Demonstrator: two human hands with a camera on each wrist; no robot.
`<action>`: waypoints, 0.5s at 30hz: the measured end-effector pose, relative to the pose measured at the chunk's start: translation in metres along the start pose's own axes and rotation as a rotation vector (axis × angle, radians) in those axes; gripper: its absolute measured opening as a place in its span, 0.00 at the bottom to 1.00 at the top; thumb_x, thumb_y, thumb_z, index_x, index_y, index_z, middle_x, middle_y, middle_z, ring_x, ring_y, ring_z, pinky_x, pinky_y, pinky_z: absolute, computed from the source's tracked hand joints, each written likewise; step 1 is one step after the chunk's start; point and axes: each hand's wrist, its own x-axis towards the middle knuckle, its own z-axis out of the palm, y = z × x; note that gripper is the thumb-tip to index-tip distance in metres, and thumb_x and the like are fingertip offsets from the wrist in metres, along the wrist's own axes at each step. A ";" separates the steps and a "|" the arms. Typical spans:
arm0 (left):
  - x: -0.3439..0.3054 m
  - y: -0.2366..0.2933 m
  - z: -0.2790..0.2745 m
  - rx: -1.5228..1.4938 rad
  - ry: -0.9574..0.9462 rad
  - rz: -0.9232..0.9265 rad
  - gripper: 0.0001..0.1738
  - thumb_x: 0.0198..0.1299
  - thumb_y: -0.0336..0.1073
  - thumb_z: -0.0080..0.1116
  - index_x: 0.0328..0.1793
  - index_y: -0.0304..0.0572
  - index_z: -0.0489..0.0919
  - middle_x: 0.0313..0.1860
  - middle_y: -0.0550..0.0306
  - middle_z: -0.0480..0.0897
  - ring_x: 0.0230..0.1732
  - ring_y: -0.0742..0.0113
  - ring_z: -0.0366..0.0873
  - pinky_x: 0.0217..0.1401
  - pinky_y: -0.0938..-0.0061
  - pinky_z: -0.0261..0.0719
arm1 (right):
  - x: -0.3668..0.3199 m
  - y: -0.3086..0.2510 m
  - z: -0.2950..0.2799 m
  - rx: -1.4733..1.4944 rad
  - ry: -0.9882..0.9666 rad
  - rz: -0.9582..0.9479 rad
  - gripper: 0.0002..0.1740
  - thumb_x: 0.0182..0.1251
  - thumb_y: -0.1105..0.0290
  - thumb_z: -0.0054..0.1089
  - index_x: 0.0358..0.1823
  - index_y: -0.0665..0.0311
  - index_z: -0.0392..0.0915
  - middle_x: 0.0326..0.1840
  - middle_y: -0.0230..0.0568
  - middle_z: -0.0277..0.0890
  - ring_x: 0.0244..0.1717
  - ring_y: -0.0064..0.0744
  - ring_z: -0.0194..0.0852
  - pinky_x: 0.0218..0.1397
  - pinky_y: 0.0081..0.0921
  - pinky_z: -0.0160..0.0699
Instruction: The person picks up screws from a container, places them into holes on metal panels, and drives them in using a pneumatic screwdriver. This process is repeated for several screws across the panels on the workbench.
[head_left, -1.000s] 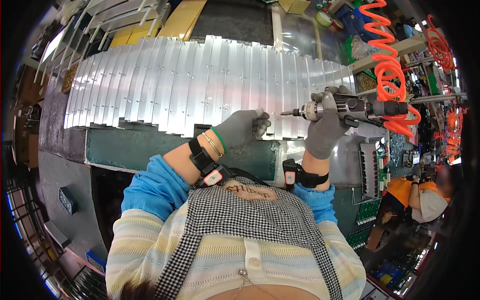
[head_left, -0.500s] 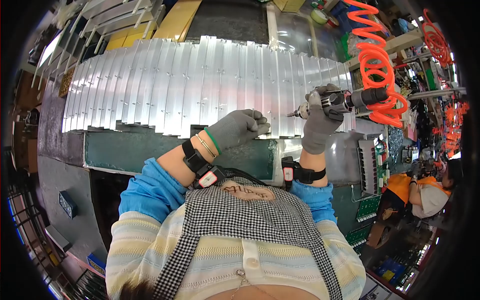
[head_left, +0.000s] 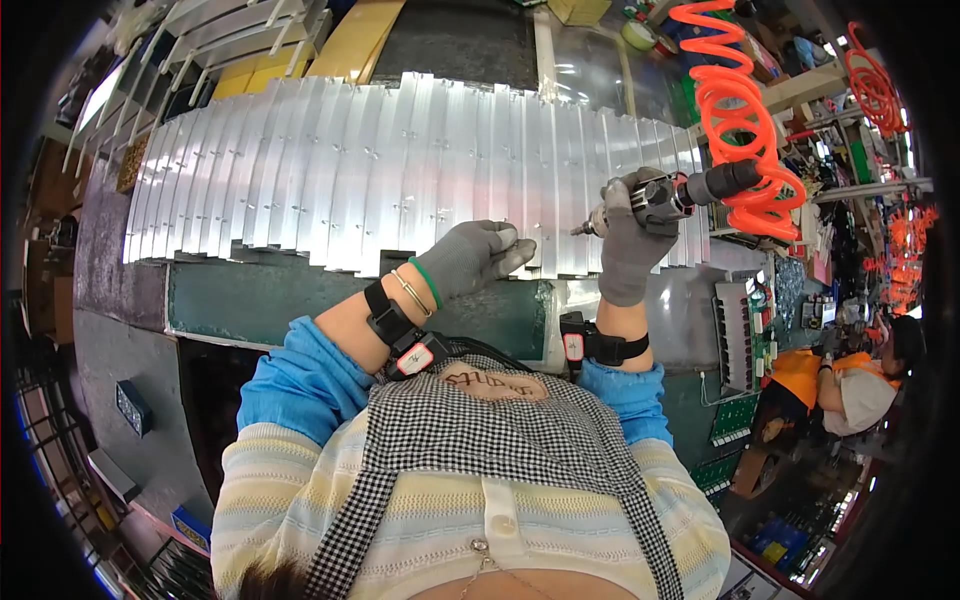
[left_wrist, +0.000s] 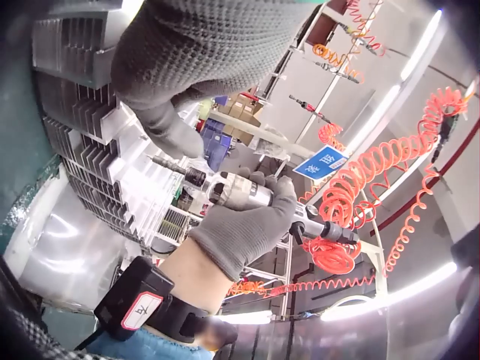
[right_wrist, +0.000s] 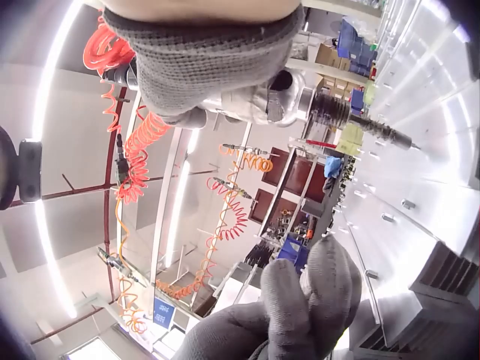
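Gloved in grey, my right hand (head_left: 632, 245) grips a metal power driver (left_wrist: 240, 190) joined to a red coiled hose (head_left: 742, 130). The driver's bit (right_wrist: 386, 133) points toward silvery metal strips (head_left: 400, 160) laid side by side; contact at the tip cannot be made out. Small metal fasteners (right_wrist: 408, 203) dot the strips. My left hand (head_left: 475, 262), also gloved, hovers over their near edge, left of the bit. Its fingers are bent, with thumb and fingertips close together in the right wrist view; whether they pinch something small cannot be told.
A dark green mat (head_left: 350, 308) lies before the strips. Metal racks (head_left: 235, 50) stand at the far left. On the right are a row of dark components (head_left: 735, 335) and green circuit boards (head_left: 737, 422). Another person (head_left: 845, 390) sits at the lower right.
The driver and my right hand have shifted left, and its hose end has swung up and left. My left hand has drawn slightly left, its fingers less tightly bent than before.
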 end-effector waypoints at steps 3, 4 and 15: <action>0.009 -0.002 -0.009 0.079 -0.027 -0.005 0.14 0.71 0.38 0.46 0.48 0.30 0.69 0.37 0.58 0.75 0.30 0.81 0.73 0.29 0.90 0.79 | 0.001 -0.004 0.003 0.003 0.024 -0.002 0.21 0.53 0.84 0.60 0.50 0.65 0.69 0.33 0.36 0.74 0.24 0.19 0.70 0.18 0.17 0.68; 0.013 -0.003 -0.011 0.081 -0.057 -0.006 0.15 0.71 0.40 0.46 0.48 0.31 0.69 0.34 0.60 0.73 0.28 0.82 0.70 0.27 0.90 0.78 | 0.000 -0.005 0.005 0.006 0.033 -0.027 0.21 0.54 0.84 0.60 0.50 0.65 0.69 0.33 0.36 0.74 0.23 0.19 0.70 0.17 0.17 0.68; 0.006 0.003 0.009 -0.086 -0.118 0.056 0.17 0.71 0.43 0.46 0.49 0.34 0.70 0.31 0.66 0.69 0.25 0.84 0.64 0.23 0.93 0.70 | 0.003 -0.056 0.017 0.383 0.031 -0.084 0.22 0.57 0.79 0.56 0.54 0.67 0.65 0.41 0.43 0.72 0.31 0.33 0.76 0.24 0.30 0.77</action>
